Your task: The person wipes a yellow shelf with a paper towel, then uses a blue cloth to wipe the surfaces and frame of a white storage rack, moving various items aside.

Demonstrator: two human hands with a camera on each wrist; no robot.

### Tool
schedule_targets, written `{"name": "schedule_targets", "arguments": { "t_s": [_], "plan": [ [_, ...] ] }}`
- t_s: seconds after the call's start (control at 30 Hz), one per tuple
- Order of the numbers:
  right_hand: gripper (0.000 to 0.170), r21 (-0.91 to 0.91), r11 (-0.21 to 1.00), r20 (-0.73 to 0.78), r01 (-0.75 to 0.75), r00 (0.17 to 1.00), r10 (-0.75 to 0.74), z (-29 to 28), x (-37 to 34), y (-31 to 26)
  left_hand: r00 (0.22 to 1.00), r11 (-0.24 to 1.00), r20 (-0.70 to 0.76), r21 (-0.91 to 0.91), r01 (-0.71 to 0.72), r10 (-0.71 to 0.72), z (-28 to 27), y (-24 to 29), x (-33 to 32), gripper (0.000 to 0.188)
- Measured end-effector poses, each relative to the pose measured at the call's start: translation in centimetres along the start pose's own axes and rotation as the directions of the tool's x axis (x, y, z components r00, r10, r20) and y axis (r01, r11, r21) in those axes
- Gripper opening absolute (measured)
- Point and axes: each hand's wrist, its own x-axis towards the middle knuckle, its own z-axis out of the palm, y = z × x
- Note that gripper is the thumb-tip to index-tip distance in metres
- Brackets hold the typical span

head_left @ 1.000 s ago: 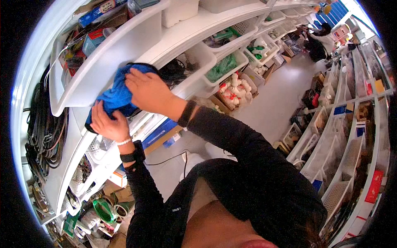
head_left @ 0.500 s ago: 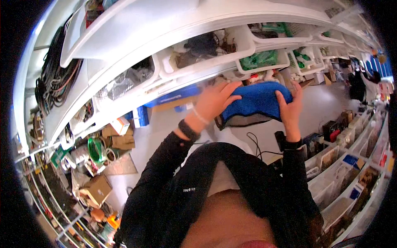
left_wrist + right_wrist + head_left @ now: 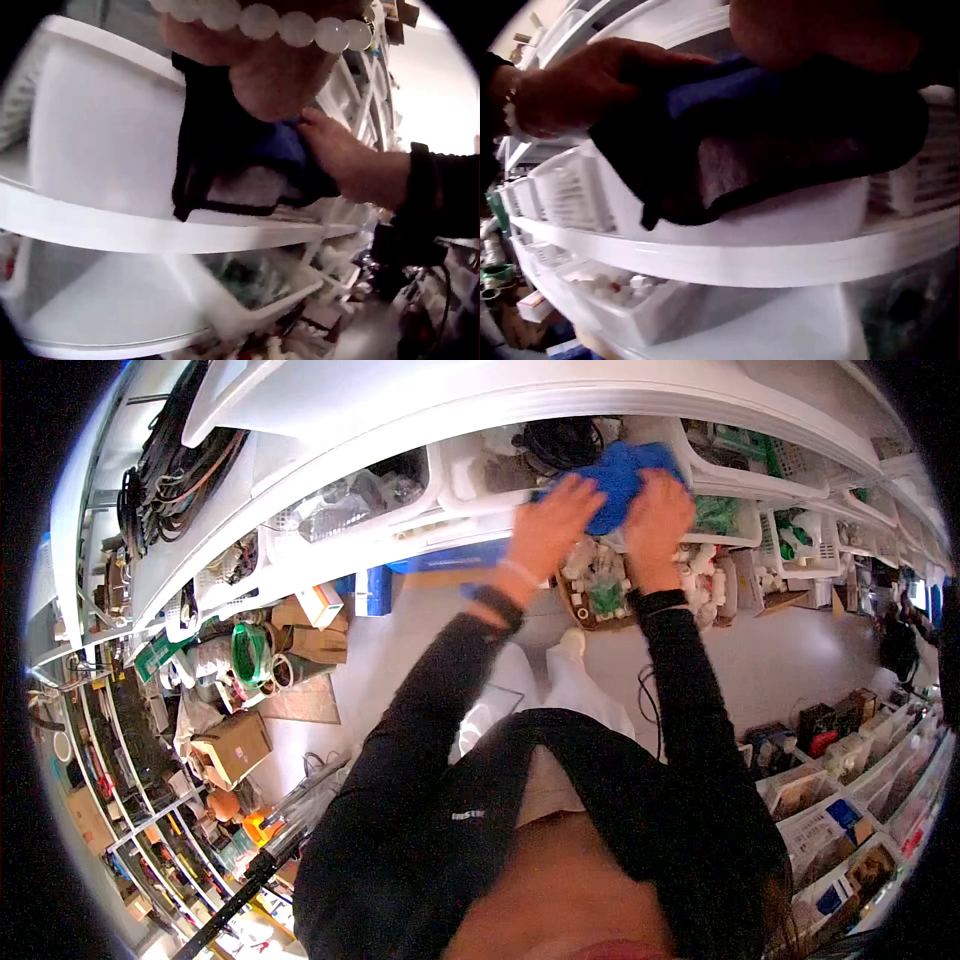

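Note:
A blue cloth piece (image 3: 620, 480) with black edging is held between both hands, in front of a white bin (image 3: 462, 485) on the shelf. My left hand (image 3: 555, 525) grips its left side; a beaded bracelet circles that wrist. At its other side my right hand (image 3: 660, 525) grips the cloth, with a black strap at the wrist. The left wrist view shows a greyish underside within the black border of the cloth (image 3: 281, 146). Close behind the cloth (image 3: 720, 82) in the right wrist view stands a pale bin wall (image 3: 802, 217).
Coiled black cables (image 3: 565, 442) lie in the bin behind the cloth. More bins line the shelves, including one with green bags (image 3: 720, 515). Below stands an open box of mixed items (image 3: 605, 600). Cardboard boxes (image 3: 232, 745) crowd the floor at left.
The head view has swung round along the shelves. Both hands carried the blue cloth from the large bin at left, held it stretched out low, then raised it to the bin with cables.

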Motion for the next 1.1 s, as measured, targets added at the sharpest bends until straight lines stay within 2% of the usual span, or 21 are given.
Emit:
{"name": "schedule_targets", "arguments": {
  "t_s": [0.03,0.07,0.1,0.13,0.17,0.2,0.3,0.37,0.4,0.5,0.57,0.6,0.67,0.7,0.77,0.83,0.9,0.97,1.03,1.07,1.1],
  "plan": [
    [0.03,0.064,0.997,0.025,0.037,0.999,-0.038,0.5,-0.6,-2.2,0.997,0.997,-0.076,0.079,-0.023,0.029,0.1,-2.2,-2.5,0.054],
    [0.027,0.173,0.98,0.002,0.1,0.995,-0.102,1.2,-1.1,-4.8,0.997,0.995,-0.041,0.075,0.067,-0.064,-2.4,-3.5,-4.0,0.051],
    [0.026,0.111,0.987,0.119,0.113,0.985,-0.126,0.7,-1.1,-8.2,0.978,0.991,-0.163,-0.045,0.124,-0.13,-3.1,-5.7,-5.9,0.048],
    [0.025,0.277,0.951,0.142,0.139,0.973,-0.183,0.7,-1.2,-10.9,0.94,0.979,-0.277,-0.088,0.183,-0.2,-3.1,-8.0,-8.0,0.045],
    [0.027,0.335,0.932,0.38,0.137,0.885,-0.267,0.7,-1.2,-13.2,0.928,0.971,-0.299,0.02,0.24,-0.223,-4.4,-9.6,-9.5,0.049],
    [0.035,0.375,0.882,0.138,0.286,0.923,-0.358,2.3,-2.7,-14.7,0.938,0.955,-0.251,0.113,0.273,-0.238,-5.9,-10.0,-10.8,0.051],
    [0.045,0.432,0.846,0.191,0.312,0.885,-0.424,3.0,-3.1,-14.4,0.909,0.933,-0.325,0.153,0.325,-0.263,-4.5,-9.5,-11.1,0.054],
    [0.042,0.475,0.811,0.167,0.341,0.87,-0.464,2.6,-2.4,-11.4,0.866,0.912,-0.361,0.089,0.401,-0.345,-3.0,-6.4,-9.4,0.051],
    [0.04,0.491,0.797,0.155,0.352,0.865,-0.478,2.2,-2.1,-9.3,0.884,0.9,-0.312,0.152,0.408,-0.348,-1.7,-5.3,-8.7,0.06],
    [0.041,0.325,0.898,0.195,0.298,0.907,-0.372,0.4,-2.2,-1.1,0.962,0.915,-0.08,0.298,0.272,-0.26,0.6,0.7,-5.4,0.064],
    [0.041,0.26,0.929,0.192,0.263,0.929,-0.317,-1.0,-1.1,5.0,0.988,0.99,-0.067,0.009,0.141,-0.14,3.2,3.5,-2.3,0.063],
    [0.042,0.271,0.935,0.158,0.227,0.948,-0.276,-2.0,-0.3,7.5,0.996,0.996,-0.014,0.011,0.087,-0.086,3.9,5.1,-0.3,0.063],
    [0.038,0.098,0.97,0.278,0.223,0.93,-0.242,-4.1,1.1,11.4,0.999,1.0,0.039,-0.029,0.002,-0.001,6.3,8.0,3.6,0.063],
    [0.037,0.278,0.958,0.281,0.064,0.949,-0.145,-3.6,0.9,13.8,0.999,0.998,0.038,-0.065,-0.026,0.029,7.7,9.2,5.2,0.063],
    [0.039,0.254,0.942,0.059,0.221,0.968,-0.243,-4.5,1.5,15.6,0.997,0.963,-0.067,-0.263,-0.051,0.035,9.5,10.9,6.9,0.063],
    [0.042,0.218,0.971,-0.095,0.099,0.992,-0.08,-5.3,0.3,14.3,0.994,0.973,-0.019,-0.203,-0.109,0.108,6.7,11.1,6.8,0.055],
    [0.046,0.262,0.965,-0.16,-0.019,0.985,0.063,-5.7,-1.6,11.9,0.967,0.98,-0.212,-0.113,-0.167,0.14,2.6,9.8,4.8,0.043],
    [0.046,0.269,0.959,0.006,0.093,0.995,-0.098,-5.4,-2.4,7.7,0.988,0.996,-0.126,0.003,-0.092,0.092,1.1,6.5,1.7,0.042],
    [0.051,0.052,0.985,0.304,0.166,0.937,-0.174,-2.6,-3.5,3.9,1.0,0.992,0.018,0.123,-0.027,0.025,0.4,1.9,-2.2,0.043],
    [0.056,0.215,0.974,0.223,0.066,0.968,-0.115,-1.0,-4.5,2.0,0.999,0.978,0.006,0.205,-0.034,0.033,0.1,-0.2,-4.3,0.042],
    [0.058,0.2,0.975,0.242,0.093,0.96,-0.141,0.0,-4.5,0.1,1.0,0.974,-0.025,0.226,-0.011,0.017,-0.5,-2.1,-6.3,0.043]
  ]
}}
